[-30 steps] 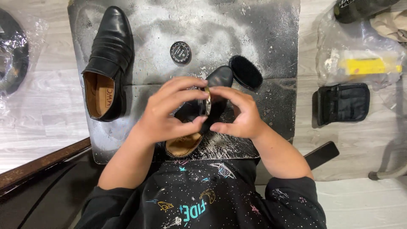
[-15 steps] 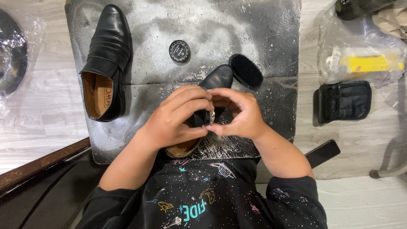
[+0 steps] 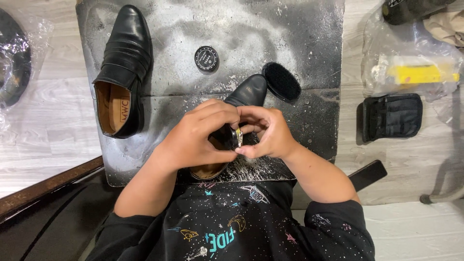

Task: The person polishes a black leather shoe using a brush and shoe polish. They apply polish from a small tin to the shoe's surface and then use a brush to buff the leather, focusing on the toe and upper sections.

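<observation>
A shoe-shining spot on a home's pale plank floor: stained grey mat, polish tin, brush.

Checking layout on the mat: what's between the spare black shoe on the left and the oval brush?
In the head view, a small round black tin lies on the grey mat between the spare shoe and the brush.

Bright, even overhead light, sharp focus, slight wide-angle bend at edges.
</observation>
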